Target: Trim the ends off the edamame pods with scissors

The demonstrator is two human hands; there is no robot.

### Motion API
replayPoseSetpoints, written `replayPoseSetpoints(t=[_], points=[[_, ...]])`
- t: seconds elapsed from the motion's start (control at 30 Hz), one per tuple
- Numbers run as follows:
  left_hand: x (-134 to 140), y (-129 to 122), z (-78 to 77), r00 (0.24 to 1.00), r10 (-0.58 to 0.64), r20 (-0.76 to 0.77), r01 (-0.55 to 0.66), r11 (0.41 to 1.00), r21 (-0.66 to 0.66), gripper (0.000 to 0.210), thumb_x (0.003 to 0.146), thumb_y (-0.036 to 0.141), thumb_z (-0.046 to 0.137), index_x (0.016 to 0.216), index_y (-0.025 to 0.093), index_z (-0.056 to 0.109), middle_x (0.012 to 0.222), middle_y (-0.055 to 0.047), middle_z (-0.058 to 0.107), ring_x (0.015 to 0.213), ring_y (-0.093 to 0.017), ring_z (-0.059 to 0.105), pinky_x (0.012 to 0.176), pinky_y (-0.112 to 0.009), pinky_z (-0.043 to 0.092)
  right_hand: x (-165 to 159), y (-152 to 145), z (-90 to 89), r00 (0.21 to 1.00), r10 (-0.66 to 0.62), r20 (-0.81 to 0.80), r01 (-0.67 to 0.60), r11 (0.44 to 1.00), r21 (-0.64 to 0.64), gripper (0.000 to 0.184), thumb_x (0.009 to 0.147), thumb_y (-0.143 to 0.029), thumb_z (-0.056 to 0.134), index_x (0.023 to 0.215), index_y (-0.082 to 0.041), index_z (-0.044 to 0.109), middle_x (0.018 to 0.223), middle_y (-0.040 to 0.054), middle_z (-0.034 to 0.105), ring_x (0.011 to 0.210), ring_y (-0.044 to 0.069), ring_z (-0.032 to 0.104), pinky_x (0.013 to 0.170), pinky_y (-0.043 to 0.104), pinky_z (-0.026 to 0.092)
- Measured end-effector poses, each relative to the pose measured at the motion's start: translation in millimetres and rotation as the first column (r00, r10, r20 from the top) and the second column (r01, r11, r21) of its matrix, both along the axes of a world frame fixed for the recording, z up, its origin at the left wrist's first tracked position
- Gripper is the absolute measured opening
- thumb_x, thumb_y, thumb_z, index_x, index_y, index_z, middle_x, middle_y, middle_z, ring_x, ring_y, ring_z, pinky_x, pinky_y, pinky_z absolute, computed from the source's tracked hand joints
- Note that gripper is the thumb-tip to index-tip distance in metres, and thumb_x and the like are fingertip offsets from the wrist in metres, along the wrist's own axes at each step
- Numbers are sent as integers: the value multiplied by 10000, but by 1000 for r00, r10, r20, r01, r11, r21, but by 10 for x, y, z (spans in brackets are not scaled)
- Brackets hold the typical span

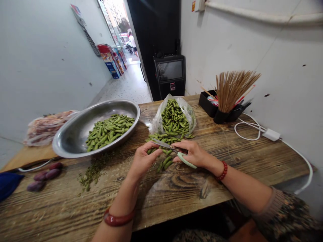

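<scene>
My right hand (193,153) is closed round the light green handles of a pair of scissors (165,145), whose blades point left toward my other hand. Between the thumb and fingers of my left hand (143,159) is a green edamame pod (149,151), partly hidden. Loose edamame pods (166,163) lie on the table under and between the hands. Just beyond them, a clear plastic bag (157,117) lies with its mouth toward me, and pods spill out of it. To the left, a wide steel basin (75,134) holds a heap of pods.
Small green trimmings (92,173) are scattered on the wooden table (191,188) before the basin. Several purple fruits (46,174) lie at left, near a bag of pale pink food (49,129). At right stand a holder of thin sticks (232,90) and a white cable with an adapter (271,134).
</scene>
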State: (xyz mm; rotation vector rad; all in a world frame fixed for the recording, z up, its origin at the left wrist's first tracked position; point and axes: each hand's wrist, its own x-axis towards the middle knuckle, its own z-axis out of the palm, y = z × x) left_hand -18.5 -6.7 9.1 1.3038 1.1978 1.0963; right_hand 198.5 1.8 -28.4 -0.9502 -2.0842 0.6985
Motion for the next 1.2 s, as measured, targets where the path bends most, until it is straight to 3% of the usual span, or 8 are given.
replayPoseSetpoints(t=[0.17, 0.33, 0.57, 0.83, 1.2], points=[[-31, 19, -21, 993, 67, 92, -58, 994, -93, 211, 660, 264, 751, 804, 167, 630, 481, 75, 447, 380, -41, 323, 372, -164, 205, -15, 0, 19, 993, -85, -76, 80, 995, -55, 482, 699, -368, 765, 1114, -149, 653, 993, 85, 680, 816, 182, 631, 751, 293, 498], [-47, 32, 15, 958, 52, 282, -20, 993, -116, 257, 681, 273, 746, 807, 178, 543, 516, 87, 433, 399, -34, 317, 356, -142, 204, -23, 1, 50, 994, -101, -33, 100, 994, -35, 527, 683, -363, 773, 1137, -142, 624, 887, 58, 638, 719, 160, 579, 676, 285, 491], [-65, 42, -5, 923, 16, 384, 36, 991, -127, 252, 686, 255, 746, 812, 178, 542, 517, 88, 424, 401, -33, 332, 351, -130, 216, -28, -26, 73, 998, -60, 11, 60, 998, 29, 588, 683, -366, 779, 1198, -177, 568, 900, 43, 601, 743, 157, 559, 691, 283, 480], [-36, 42, -22, 924, 8, 382, 54, 987, -152, 271, 658, 264, 769, 798, 169, 558, 508, 77, 465, 391, -30, 337, 354, -130, 213, -14, -62, 109, 997, -33, 64, 27, 995, 101, 606, 722, -404, 748, 1241, -182, 529, 924, 61, 587, 798, 179, 557, 724, 306, 476], [0, 29, -13, 912, 29, 410, 46, 984, -172, 296, 631, 263, 791, 778, 163, 555, 520, 75, 478, 398, -26, 342, 351, -124, 213, -12, -61, 101, 998, -24, 57, 18, 995, 102, 603, 719, -422, 748, 1230, -185, 535, 917, 60, 583, 788, 177, 554, 719, 305, 477]])
